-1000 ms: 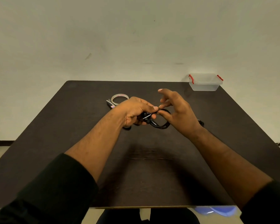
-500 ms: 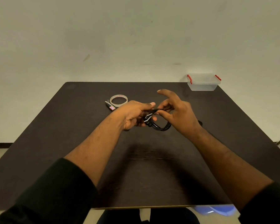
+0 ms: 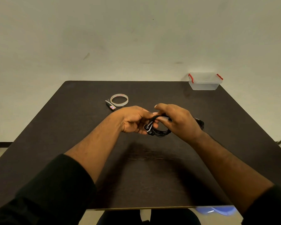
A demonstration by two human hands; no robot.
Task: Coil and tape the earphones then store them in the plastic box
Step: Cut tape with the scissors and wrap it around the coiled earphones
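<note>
Both forearms reach forward from dark sleeves pushed up near the elbows and meet at the middle. The left hand is turned with its thumb side up, fingers curled inward, pinching the black earphones at their left side. The right hand arches over the coil from the right, back of the hand facing up, thumb and fingers curled round the upper strands. The two hands are just beside each other, fingertips nearly touching.
</note>
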